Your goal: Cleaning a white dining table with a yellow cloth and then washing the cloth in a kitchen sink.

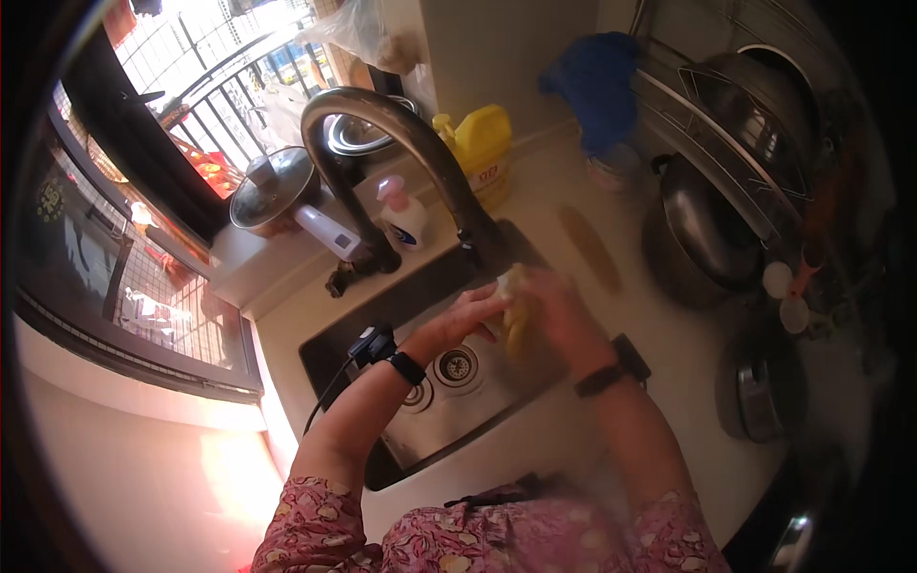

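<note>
Over the right part of a steel sink [458, 415], a yellowish, soft-looking thing [514, 322], perhaps a cloth or sponge, is held between my two hands. Its top end is paler, and motion blur hides what it is exactly. My left hand [466, 315] reaches in from the left with its fingers against the thing. On the other side my right hand [559, 308] is blurred and wraps around it. The curved faucet [401, 114] arches over the back of the sink, its spout end just beyond my hands. The drain [456, 367] lies below my left hand.
Behind the sink stand a pump bottle [402, 215], a yellow jug [487, 157] and a lidded pan [276, 190]. To the right are a blue cloth [598, 93] on a jar, a dish rack [716, 143] and metal pots [706, 229]. A window [179, 286] borders the left.
</note>
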Demonstrator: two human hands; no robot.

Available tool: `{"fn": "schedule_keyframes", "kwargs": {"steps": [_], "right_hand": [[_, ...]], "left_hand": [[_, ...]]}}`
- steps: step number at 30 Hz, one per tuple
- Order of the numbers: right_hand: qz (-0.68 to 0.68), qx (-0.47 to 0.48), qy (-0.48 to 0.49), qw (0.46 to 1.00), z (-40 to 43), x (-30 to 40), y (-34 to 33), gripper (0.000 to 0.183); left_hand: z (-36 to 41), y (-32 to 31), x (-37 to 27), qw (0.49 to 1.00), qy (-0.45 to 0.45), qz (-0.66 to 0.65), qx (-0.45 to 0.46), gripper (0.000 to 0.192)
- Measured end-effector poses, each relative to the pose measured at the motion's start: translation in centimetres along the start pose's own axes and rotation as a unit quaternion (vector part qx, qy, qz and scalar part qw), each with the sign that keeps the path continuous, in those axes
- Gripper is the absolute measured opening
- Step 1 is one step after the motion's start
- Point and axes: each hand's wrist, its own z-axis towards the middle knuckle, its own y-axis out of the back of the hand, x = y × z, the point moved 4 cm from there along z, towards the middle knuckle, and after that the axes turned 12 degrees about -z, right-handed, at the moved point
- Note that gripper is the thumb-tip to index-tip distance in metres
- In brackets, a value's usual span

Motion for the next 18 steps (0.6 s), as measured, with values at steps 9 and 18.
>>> {"fn": "schedule_keyframes", "kwargs": {"steps": [9,18], "right_hand": [[-0.147,-0.016,0.039,0.988,-1.1,-1.2,0.7,0.016],[0.025,0.049,-0.081,0.995,-0.7,-3.3,-1.1,0.023]], "left_hand": [[-1.0,1.8,0.6,0.994,-0.096,0.008,-0.054,0.027],[-1.9,0.0,0.6,0.992,-0.084,-0.048,-0.075,0.039]]}}
